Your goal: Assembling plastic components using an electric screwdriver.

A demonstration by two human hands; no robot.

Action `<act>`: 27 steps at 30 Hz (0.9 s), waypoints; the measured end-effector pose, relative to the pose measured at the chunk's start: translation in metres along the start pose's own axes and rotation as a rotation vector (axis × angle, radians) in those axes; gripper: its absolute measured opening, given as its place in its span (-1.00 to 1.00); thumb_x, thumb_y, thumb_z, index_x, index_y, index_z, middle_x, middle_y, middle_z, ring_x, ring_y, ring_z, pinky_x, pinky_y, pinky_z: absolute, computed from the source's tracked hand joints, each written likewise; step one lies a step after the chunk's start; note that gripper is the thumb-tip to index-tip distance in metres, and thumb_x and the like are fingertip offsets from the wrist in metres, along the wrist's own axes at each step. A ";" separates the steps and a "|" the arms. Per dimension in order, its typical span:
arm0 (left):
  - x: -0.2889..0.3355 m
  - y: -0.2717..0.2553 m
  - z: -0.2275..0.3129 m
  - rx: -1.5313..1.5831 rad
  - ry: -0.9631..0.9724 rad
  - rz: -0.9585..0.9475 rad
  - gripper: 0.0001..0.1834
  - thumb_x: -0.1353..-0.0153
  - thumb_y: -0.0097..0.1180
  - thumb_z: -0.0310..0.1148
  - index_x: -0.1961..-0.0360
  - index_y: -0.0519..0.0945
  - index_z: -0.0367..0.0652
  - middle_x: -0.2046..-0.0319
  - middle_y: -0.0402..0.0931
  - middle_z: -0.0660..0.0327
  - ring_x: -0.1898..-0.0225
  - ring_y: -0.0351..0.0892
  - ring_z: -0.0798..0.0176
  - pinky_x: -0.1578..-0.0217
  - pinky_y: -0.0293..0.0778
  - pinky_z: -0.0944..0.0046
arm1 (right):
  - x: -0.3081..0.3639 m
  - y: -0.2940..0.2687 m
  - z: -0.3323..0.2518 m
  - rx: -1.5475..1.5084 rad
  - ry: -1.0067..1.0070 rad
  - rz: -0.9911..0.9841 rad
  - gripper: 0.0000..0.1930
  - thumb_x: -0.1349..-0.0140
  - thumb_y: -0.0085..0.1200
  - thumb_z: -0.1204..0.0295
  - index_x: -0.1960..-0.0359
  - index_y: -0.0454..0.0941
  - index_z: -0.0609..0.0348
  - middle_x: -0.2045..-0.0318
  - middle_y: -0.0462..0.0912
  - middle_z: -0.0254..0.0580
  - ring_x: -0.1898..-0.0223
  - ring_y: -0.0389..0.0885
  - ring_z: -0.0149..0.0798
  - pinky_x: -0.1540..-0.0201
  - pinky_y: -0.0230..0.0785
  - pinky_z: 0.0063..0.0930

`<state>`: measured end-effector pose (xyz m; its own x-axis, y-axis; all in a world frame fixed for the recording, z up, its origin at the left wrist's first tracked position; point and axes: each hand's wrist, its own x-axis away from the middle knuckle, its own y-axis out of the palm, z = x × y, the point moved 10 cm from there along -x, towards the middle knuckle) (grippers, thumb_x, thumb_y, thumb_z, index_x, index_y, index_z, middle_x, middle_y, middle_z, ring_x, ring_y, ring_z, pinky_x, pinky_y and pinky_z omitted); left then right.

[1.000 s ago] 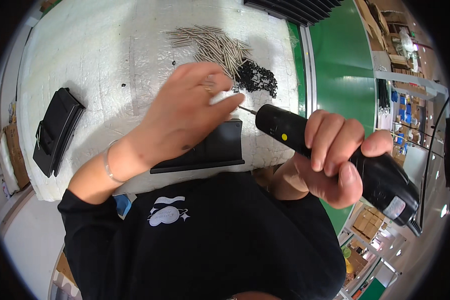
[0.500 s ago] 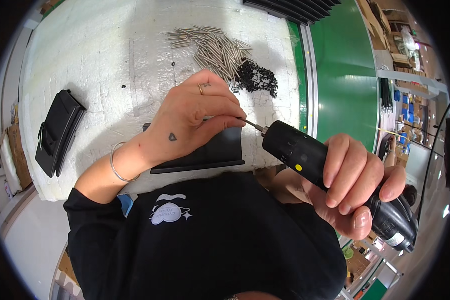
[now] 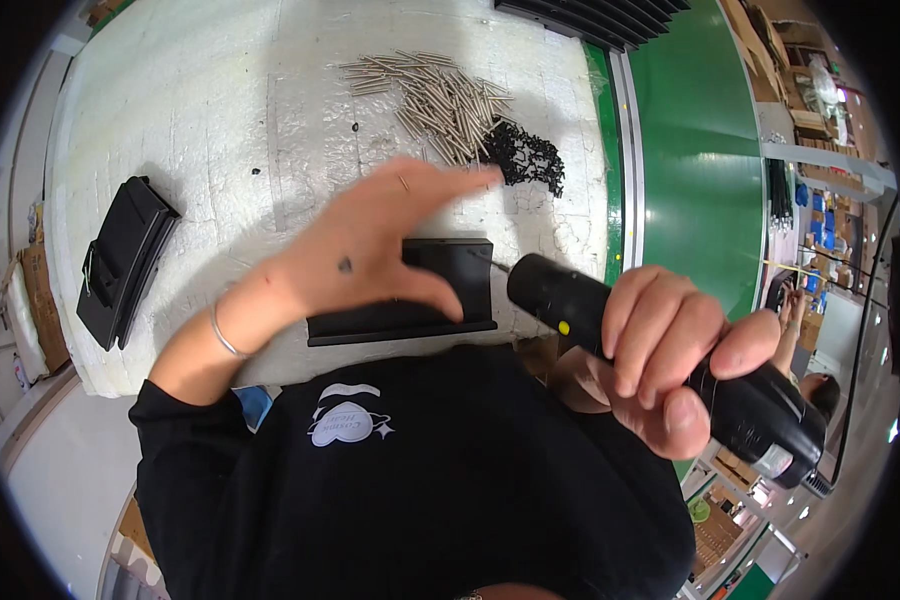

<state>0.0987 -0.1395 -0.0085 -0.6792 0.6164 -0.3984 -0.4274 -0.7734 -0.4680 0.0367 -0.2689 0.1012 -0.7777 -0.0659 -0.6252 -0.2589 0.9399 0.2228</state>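
Note:
My right hand (image 3: 670,360) is wrapped round a black electric screwdriver (image 3: 560,295), its thin bit pointing left over a black panel (image 3: 450,275). Whether a screw sits on the bit tip is too small to tell. My left hand (image 3: 380,240), slightly blurred, hovers over the panel with thumb and fingers spread and nothing between them. Part of the panel is hidden beneath this hand. Beyond the left fingertips lie a heap of small black screws (image 3: 530,160) and a pile of silver metal rods (image 3: 450,105).
Stacked black parts (image 3: 125,260) lie at the left of the white padded table (image 3: 210,110). Black ribbed pieces (image 3: 600,20) stand at the far right, beside a green surface (image 3: 685,150). Another person (image 3: 815,390) is partly visible at the right.
My left fingers have parted from their pinch at the bit tip and spread open. The screwdriver has moved slightly left, with its bit now over the panel.

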 end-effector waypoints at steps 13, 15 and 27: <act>-0.007 0.015 -0.021 -0.707 0.358 -0.455 -0.79 0.06 0.12 -0.49 0.32 0.61 -0.16 0.44 0.44 0.24 0.28 0.44 0.18 0.40 0.45 0.25 | 0.001 -0.001 0.006 0.006 0.027 0.054 -0.72 -0.10 -0.01 0.49 0.16 0.25 0.06 0.63 0.38 -0.44 0.63 0.36 -0.49 0.46 0.20 -0.53; -0.002 0.010 -0.024 -0.653 0.249 -0.436 -0.84 0.02 0.17 -0.52 0.34 0.61 -0.17 0.50 0.47 0.22 0.35 0.51 0.18 0.45 0.47 0.28 | 0.002 -0.002 0.009 -0.018 0.055 0.070 -0.72 -0.09 -0.01 0.49 0.15 0.26 0.06 0.64 0.38 -0.45 0.63 0.37 -0.49 0.45 0.21 -0.53; 0.074 -0.043 -0.004 -0.115 -0.235 0.157 -0.86 -0.02 0.26 -0.58 0.34 0.61 -0.26 0.43 0.58 0.11 0.42 0.58 0.03 0.39 0.51 0.23 | -0.003 0.040 0.042 -0.024 0.120 -0.063 -0.62 -0.03 0.15 0.50 0.14 0.26 -0.04 0.66 0.44 -0.49 0.72 0.38 -0.51 0.60 0.27 -0.60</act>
<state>0.0696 -0.0598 -0.0210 -0.8566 0.4294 -0.2862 -0.2449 -0.8264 -0.5070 0.0527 -0.2173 0.0802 -0.8220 -0.1655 -0.5448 -0.3217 0.9245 0.2045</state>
